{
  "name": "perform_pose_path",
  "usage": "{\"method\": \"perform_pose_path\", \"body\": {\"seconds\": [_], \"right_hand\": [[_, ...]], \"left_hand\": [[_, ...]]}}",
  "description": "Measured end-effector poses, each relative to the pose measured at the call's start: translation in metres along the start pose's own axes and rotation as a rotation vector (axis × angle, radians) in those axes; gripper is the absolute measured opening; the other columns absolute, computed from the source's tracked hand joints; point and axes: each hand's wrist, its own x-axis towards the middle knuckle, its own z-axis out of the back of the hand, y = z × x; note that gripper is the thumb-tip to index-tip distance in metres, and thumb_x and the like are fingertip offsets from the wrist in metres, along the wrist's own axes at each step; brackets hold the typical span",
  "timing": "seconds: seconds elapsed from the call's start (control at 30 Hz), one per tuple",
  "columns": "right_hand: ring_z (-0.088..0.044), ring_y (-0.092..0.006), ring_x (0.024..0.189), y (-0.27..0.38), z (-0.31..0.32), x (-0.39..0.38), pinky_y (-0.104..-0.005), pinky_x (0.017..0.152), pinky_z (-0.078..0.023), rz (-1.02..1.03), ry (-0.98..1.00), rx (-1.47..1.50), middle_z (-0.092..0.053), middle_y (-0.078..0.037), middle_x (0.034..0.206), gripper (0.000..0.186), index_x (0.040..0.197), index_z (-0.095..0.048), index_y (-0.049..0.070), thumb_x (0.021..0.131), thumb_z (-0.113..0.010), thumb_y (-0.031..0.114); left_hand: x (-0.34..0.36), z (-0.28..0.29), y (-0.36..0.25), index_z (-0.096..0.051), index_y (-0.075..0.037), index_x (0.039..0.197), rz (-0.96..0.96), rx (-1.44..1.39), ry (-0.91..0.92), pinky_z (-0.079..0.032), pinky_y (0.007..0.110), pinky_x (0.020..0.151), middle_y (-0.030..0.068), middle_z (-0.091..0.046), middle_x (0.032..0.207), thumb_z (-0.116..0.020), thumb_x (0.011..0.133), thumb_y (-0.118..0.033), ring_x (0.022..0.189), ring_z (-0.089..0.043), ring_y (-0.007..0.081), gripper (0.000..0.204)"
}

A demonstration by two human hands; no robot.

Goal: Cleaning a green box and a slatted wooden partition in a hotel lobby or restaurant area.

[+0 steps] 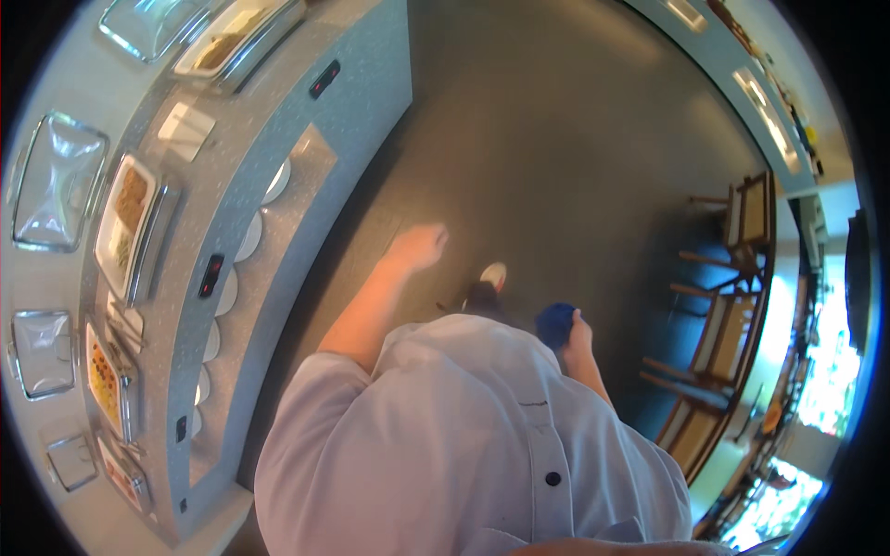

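My left hand (pixel 417 243) hangs over the dark floor with its fingers curled closed and nothing seen in it, to the right of the buffet counter (pixel 352 83). My right hand (pixel 578 335) grips a bunched dark blue cloth (pixel 554 323) beside my body. Below me, one white shoe (pixel 493 274) shows past my light-coloured shirt. On the counter at the left stand chafing dishes with food (pixel 130 199) and glass lids (pixel 57 181); white plates (pixel 248 236) sit on a shelf in its side.
Wooden chairs (pixel 746 218) line a long table or counter along the right side, with bright windows beyond. The grey floor (pixel 547 139) runs between the buffet and the chairs. A further long unit (pixel 760 120) curves along the upper right.
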Motion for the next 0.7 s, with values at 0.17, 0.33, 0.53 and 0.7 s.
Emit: {"method": "perform_pose_path", "body": {"seconds": [0.17, 0.33, 0.53, 0.7], "right_hand": [[-0.069, -0.0184, 0.092, 0.239, -0.164, 0.083, -0.0343, 0.078, -0.057, 0.003, 0.269, -0.22, -0.069, -0.007, 0.108, 0.039, 0.122, -0.062, 0.004, 0.105, -0.05, 0.037], [-0.068, -0.0181, 0.105, 0.467, -0.351, 0.17, -0.034, 0.092, -0.054, 0.22, 0.513, -0.302, -0.069, -0.007, 0.114, 0.042, 0.126, -0.06, 0.003, 0.106, -0.049, 0.037], [-0.068, -0.0209, 0.105, 0.635, -0.516, 0.31, -0.0359, 0.094, -0.054, 0.165, 0.469, -0.244, -0.069, -0.01, 0.114, 0.044, 0.126, -0.058, 0.0, 0.106, -0.049, 0.038], [-0.069, -0.0239, 0.102, 0.77, -0.587, 0.438, -0.04, 0.088, -0.057, 0.063, 0.438, -0.101, -0.068, -0.012, 0.113, 0.043, 0.122, -0.058, -0.001, 0.106, -0.048, 0.037]], "left_hand": [[0.093, -0.035, 0.017, -0.065, -0.001, 0.126, 0.48, 0.162, 0.658, -0.048, 0.048, 0.101, 0.0238, -0.064, 0.129, -0.054, 0.096, -0.03, 0.121, -0.06, 0.0396, 0.043], [0.242, 0.02, 0.001, -0.059, -0.002, 0.134, 0.515, -0.354, 0.331, -0.042, 0.047, 0.108, 0.0276, -0.058, 0.136, -0.048, 0.1, -0.04, 0.128, -0.055, 0.0396, 0.052], [0.55, 0.115, -0.007, -0.065, 0.0, 0.124, 0.473, -0.037, 0.494, -0.049, 0.047, 0.097, 0.0256, -0.065, 0.125, -0.055, 0.096, -0.036, 0.116, -0.063, 0.039, 0.046], [0.819, 0.299, -0.06, -0.066, -0.003, 0.115, 0.14, 0.08, 0.278, -0.052, 0.046, 0.087, 0.0204, -0.07, 0.109, -0.059, 0.095, -0.034, 0.101, -0.066, 0.0408, 0.037]]}}
